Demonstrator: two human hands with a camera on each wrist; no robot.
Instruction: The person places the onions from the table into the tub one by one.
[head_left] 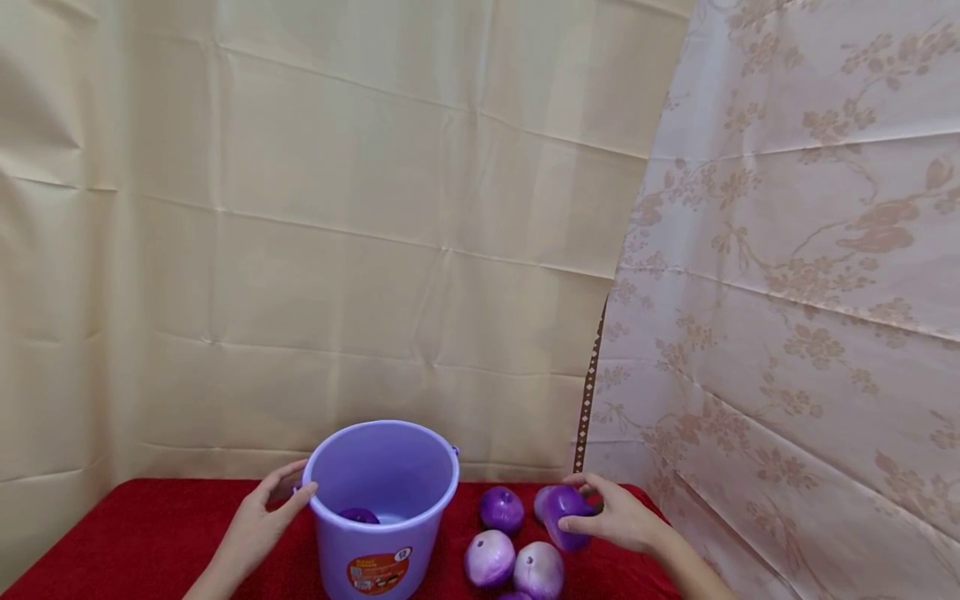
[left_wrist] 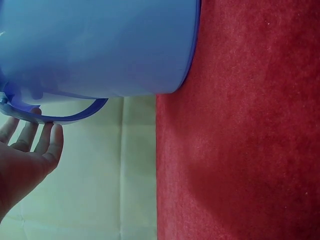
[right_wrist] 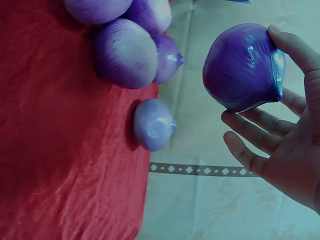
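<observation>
A cream curtain (head_left: 337,250) hangs behind everything, with a paler floral curtain (head_left: 787,250) at the right. Below them a red cloth (head_left: 150,517) covers the table. On it stands a lilac bucket (head_left: 427,533), upright, a printed label on its front; one dark purple onion (head_left: 358,516) shows low inside it (only part clears the rim). The left hand (head_left: 258,521) is loosely spread at the bucket's side, thumb at the rim, fingertips touching the handle (left_wrist: 82,115). The right hand (head_left: 618,517) is part closed, pinching a glossy purple onion (right_wrist: 240,65) between thumb and fingers, to the right of the bucket and well apart from its mouth. Five more onions (head_left: 490,558), some pale and some deeper purple, sit on the cloth between the bucket and the right hand, several bunched close together
</observation>
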